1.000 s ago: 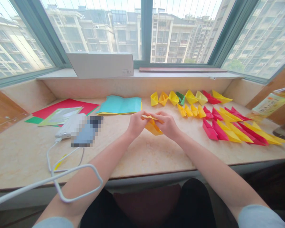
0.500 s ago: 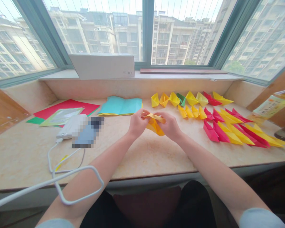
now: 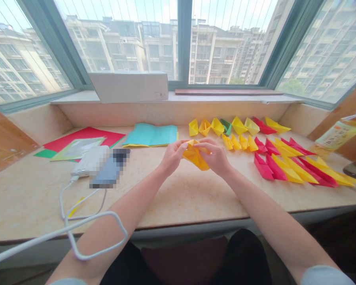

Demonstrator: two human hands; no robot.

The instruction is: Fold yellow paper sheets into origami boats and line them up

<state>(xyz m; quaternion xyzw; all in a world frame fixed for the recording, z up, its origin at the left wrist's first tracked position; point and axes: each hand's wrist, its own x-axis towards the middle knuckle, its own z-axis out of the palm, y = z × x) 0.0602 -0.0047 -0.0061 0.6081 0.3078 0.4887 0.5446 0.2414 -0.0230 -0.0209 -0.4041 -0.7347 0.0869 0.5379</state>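
Observation:
My left hand and my right hand both pinch a folded orange-yellow paper piece just above the marble counter, at its middle. Fingers of both hands are closed on the paper's upper edges, thumbs on top. To the right lie several finished folded paper boats in yellow, red and green, set in rows. A stack of teal paper sheets lies just behind my left hand.
Red and green sheets lie at the back left. A white power bank with a blurred phone and white cable sits left. A white box stands on the sill. A bottle stands far right.
Both hands have kept hold of the orange-yellow paper and worked its top folds; the piece has turned slightly and sits a little higher in view. The camera has tilted slightly.

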